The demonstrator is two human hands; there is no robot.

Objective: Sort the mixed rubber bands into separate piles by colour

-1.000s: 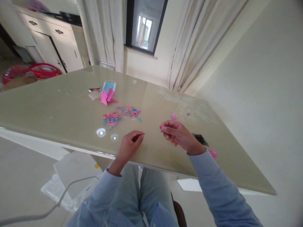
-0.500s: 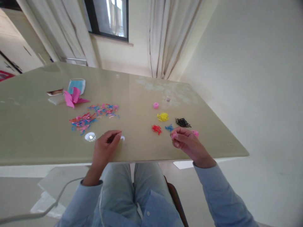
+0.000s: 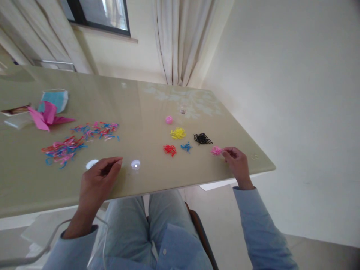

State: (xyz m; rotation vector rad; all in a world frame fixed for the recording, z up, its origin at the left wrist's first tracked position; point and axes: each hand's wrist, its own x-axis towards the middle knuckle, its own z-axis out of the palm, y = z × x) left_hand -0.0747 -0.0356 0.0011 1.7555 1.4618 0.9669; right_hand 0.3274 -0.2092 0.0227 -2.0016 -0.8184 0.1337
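At the right, my right hand (image 3: 236, 164) pinches at the near edge of a small pile of pink rubber bands (image 3: 216, 150). A pink band shows at its fingertips, partly hidden by them. My left hand (image 3: 98, 182) rests by the table's front edge, thumb and fingers closed together, and no object shows in it. Left of the pink pile lie sorted bands: black rubber bands (image 3: 203, 138), blue rubber bands (image 3: 186, 146), red rubber bands (image 3: 170, 150) and yellow rubber bands (image 3: 178, 133). Beyond my left hand are mixed-colour rubber bands (image 3: 63, 150) in two loose heaps.
A pink ring-like roll (image 3: 168, 120) stands behind the yellow pile. At the far left lie a pink folded-paper figure (image 3: 47, 116), a blue face mask (image 3: 57, 100) and a clear packet (image 3: 19, 120). Bright spots on the glossy table (image 3: 149, 180) look like reflections.
My right hand has moved right and down from above the blue bands to the pink pile, its fingertips now at the bands. My left hand stays closed. The camera has turned right.
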